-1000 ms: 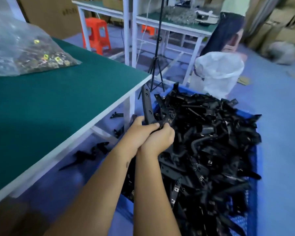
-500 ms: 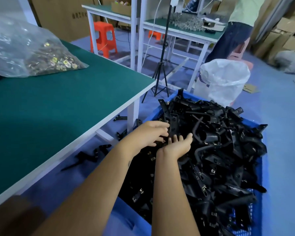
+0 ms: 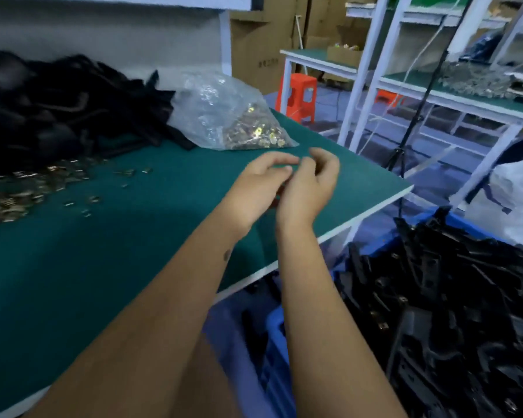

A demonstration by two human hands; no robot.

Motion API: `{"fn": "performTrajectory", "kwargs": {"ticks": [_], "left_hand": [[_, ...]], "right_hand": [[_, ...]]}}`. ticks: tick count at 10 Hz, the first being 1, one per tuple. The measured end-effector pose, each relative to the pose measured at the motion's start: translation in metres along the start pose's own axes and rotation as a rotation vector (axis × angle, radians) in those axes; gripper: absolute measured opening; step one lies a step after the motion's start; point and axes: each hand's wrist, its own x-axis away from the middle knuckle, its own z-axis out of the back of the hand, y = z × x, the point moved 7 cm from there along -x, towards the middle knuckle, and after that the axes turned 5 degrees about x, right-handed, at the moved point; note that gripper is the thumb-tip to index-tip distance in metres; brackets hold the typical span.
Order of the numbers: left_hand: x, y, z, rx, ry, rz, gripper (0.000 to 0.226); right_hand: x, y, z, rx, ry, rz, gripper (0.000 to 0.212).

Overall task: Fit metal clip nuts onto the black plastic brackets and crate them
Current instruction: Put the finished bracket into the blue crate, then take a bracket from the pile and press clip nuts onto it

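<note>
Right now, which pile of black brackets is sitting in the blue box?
The pile of black brackets at lower right, in the blue crate on the floor beside the table. The other black pile lies on the green table, far left.

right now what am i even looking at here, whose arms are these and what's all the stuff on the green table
There is no machine: a person wears a camera on the head, so you look down along their own bare arms. The left hand and right hand hover together over the green table; blur hides whether they hold anything. On the table lie a pile of black brackets, loose metal clip nuts and a clear bag with more nuts inside. Lower right, a blue crate holds brackets already fitted with nuts.
</note>
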Motion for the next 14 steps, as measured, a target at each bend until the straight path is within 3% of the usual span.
{"fn": "performTrajectory", "kwargs": {"ticks": [2, 3, 5, 7, 8, 9, 10, 11, 12, 13, 14], "left_hand": [[0.024, -0.003, 0.142, -0.148, 0.513, -0.049, 0.024], [0.039, -0.007, 0.190, -0.232, 0.619, -0.055, 0.023], [0.047, -0.029, 0.248, -0.433, 0.672, 0.030, 0.023], [0.023, -0.036, 0.267, -0.341, 0.582, 0.088, 0.026], [0.018, -0.039, 0.279, -0.232, 0.678, 0.081, 0.026], [0.015, -0.045, 0.285, -0.181, 0.715, 0.071, 0.026], [0.011, -0.050, 0.286, -0.159, 0.696, 0.079, 0.025], [0.008, -0.053, 0.287, -0.143, 0.685, 0.080, 0.023], [0.005, -0.055, 0.288, -0.149, 0.676, 0.090, 0.023], [0.004, -0.055, 0.289, -0.108, 0.695, 0.097, 0.023], [0.005, -0.053, 0.289, -0.095, 0.707, 0.094, 0.022]], "right_hand": [[0.062, -0.002, -0.138, 0.145, -0.479, 0.033, 0.026], [0.082, 0.007, -0.174, 0.208, -0.606, 0.040, 0.026], [0.108, 0.033, -0.228, 0.423, -0.818, 0.140, 0.022], [0.076, 0.049, -0.253, 0.594, -0.773, 0.260, 0.021], [0.052, 0.057, -0.265, 0.666, -0.654, 0.324, 0.026], [0.035, 0.067, -0.285, 0.723, -0.657, 0.333, 0.038], [0.026, 0.075, -0.309, 0.734, -0.769, 0.320, 0.052], [0.022, 0.087, -0.327, 0.931, -0.845, 0.332, 0.058], [0.018, 0.090, -0.331, 1.013, -0.783, 0.384, 0.050], [0.016, 0.074, -0.322, 0.722, -0.651, 0.443, 0.025], [0.016, 0.061, -0.296, 0.442, -0.461, 0.384, 0.023]]}}
